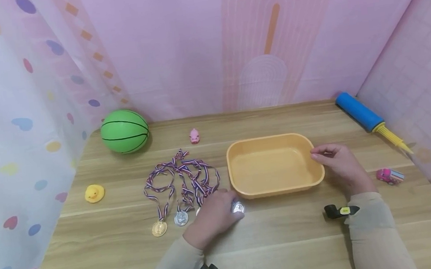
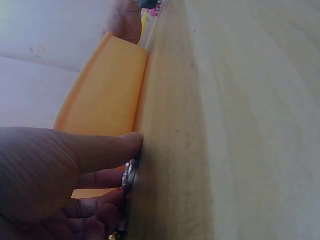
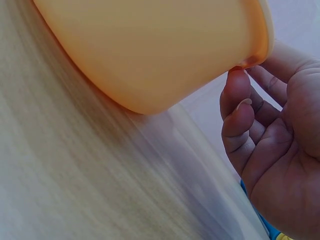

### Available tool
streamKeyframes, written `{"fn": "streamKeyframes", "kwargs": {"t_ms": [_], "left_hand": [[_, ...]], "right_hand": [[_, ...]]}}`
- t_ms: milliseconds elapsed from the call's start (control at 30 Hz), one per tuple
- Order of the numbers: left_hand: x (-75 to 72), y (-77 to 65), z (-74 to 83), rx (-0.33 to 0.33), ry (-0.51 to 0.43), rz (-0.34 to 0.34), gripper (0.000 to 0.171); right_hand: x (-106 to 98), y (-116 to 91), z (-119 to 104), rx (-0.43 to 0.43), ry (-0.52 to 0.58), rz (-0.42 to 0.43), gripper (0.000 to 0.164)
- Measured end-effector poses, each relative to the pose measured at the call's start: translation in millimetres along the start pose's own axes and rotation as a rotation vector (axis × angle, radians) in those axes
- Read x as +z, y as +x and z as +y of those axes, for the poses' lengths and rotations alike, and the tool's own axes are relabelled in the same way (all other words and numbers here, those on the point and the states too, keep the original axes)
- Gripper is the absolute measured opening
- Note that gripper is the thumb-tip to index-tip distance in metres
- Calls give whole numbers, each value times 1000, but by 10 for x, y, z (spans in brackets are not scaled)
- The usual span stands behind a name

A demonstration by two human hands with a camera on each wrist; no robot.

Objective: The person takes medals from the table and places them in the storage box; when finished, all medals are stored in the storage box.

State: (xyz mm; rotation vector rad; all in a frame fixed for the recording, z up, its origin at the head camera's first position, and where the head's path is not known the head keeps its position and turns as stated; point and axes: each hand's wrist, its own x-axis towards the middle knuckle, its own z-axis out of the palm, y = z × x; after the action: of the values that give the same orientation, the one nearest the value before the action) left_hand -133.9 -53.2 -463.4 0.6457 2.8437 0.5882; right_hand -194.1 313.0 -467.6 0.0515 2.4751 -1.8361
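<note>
My right hand [image 1: 343,166] pinches the rim of an orange plastic basin [image 1: 275,165] at its right end; in the right wrist view the fingers curl under that rim. Left of the basin, my left hand [image 1: 215,212] reaches low over the table, thumb and fingers about the edges of a silver medal [image 1: 238,207]. The left wrist view shows this medal [image 2: 129,175] between thumb and fingers, close to the wood. Another silver medal [image 1: 181,218] and a gold medal [image 1: 159,228] lie farther left. Their striped ribbons [image 1: 182,174] spread behind, and the left hand partly covers another medal.
A green ball [image 1: 124,131] sits at the back left, with a yellow toy duck [image 1: 94,193] in front. A small pink pig [image 1: 194,136] stands behind the ribbons. On the right lie a blue and yellow pump [image 1: 360,111] and a pink toy truck [image 1: 390,176].
</note>
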Motion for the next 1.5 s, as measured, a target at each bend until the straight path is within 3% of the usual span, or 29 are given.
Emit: {"fn": "streamKeyframes", "kwargs": {"t_ms": [233, 567, 867, 1233, 1500], "left_hand": [[-33, -9, 52, -64, -6, -67, 31], [-70, -47, 87, -51, 4, -92, 29], [-54, -12, 12, -84, -90, -152, 42], [-110, -13, -70, 20, -159, -117, 32], [-133, 35, -157, 2, -263, -84, 31]], "right_hand": [[-2, -7, -4, -11, 5, 2, 33], [-4, -25, -36, -3, -22, 1, 35], [0, -25, -47, 21, -12, -6, 33], [11, -40, -65, 2, -30, -19, 40], [-5, -32, -44, 11, -65, -18, 44]]}}
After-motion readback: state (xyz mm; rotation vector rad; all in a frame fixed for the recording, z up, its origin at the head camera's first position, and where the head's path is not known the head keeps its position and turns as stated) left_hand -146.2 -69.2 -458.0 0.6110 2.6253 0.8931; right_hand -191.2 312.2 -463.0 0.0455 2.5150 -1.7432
